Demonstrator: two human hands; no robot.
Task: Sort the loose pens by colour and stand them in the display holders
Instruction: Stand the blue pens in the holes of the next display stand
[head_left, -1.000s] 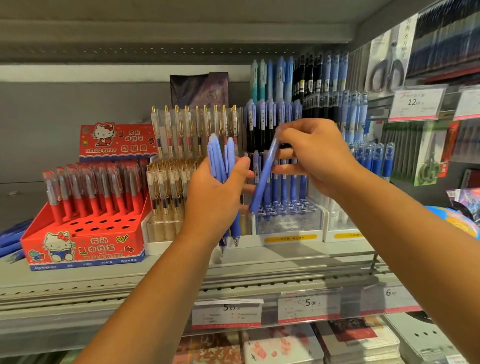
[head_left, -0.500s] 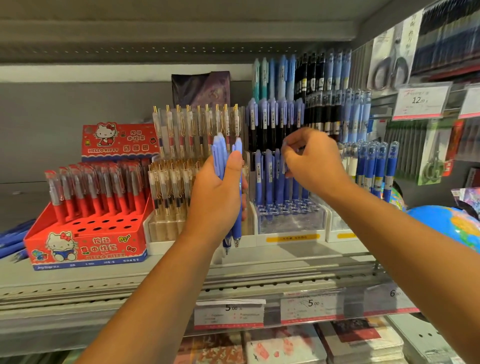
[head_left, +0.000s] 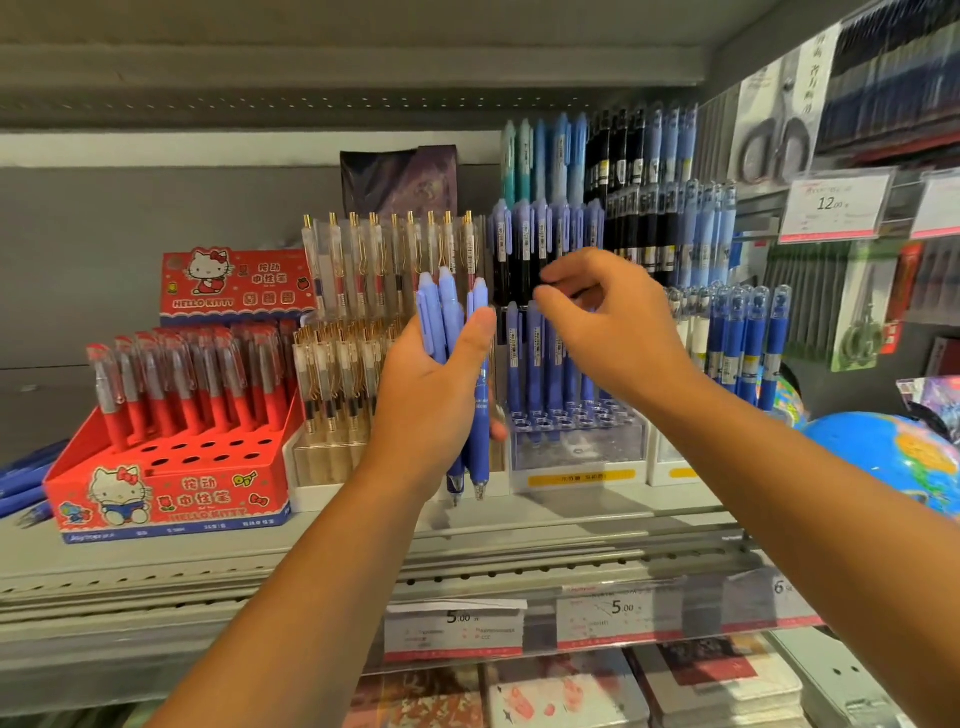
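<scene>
My left hand grips a bundle of several blue pens upright, tips down, in front of the shelf. My right hand hovers just right of the bundle with loosely curved fingers and holds nothing. Below and behind it, a clear display holder with a yellow label carries a row of blue pens standing in its back holes; the front holes are vacant. More blue and black pens stand in the tiers above.
A red Hello Kitty box of red pens sits at the left, with a clear holder of gold-clip pens beside it. Loose blue pens lie at the far left. A globe is at the right. Price tags line the shelf edge.
My right hand carried one blue pen from the bundle to the clear holder, stood it there and let go. It now hovers with nothing in it. My left hand barely moved.
</scene>
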